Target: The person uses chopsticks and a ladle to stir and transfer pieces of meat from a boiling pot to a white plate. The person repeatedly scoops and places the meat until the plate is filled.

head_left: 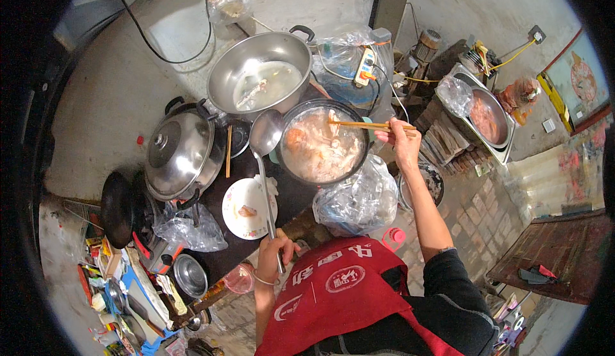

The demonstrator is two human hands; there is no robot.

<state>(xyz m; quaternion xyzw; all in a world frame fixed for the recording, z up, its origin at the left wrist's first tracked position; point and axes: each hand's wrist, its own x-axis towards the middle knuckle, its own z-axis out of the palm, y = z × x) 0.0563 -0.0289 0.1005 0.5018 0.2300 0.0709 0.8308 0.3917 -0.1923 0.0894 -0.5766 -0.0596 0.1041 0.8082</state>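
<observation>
My right hand (pixel 400 139) is closed on a pair of wooden chopsticks (pixel 368 125), whose tips reach into a dark-rimmed pot (pixel 362 154). Pale meat pieces (pixel 323 148) in cloudy liquid fill that pot, with an orange-brown lump among them. Wrapped around the long handle of a metal ladle (pixel 266 132) is my left hand (pixel 275 258). The ladle's bowl hangs beside the pot's left rim, above the table. Under its handle sits a white flower-edged plate (pixel 236 193) with a small brownish piece on it.
A large steel pot (pixel 218 77) with liquid stands behind. Left are a lidded steel pot (pixel 182 148), another pair of chopsticks (pixel 229 151) and a black wok (pixel 118 209). A clear plastic bag (pixel 359 199) lies against the pot's near side. A power strip (pixel 365 68) with cords is behind right.
</observation>
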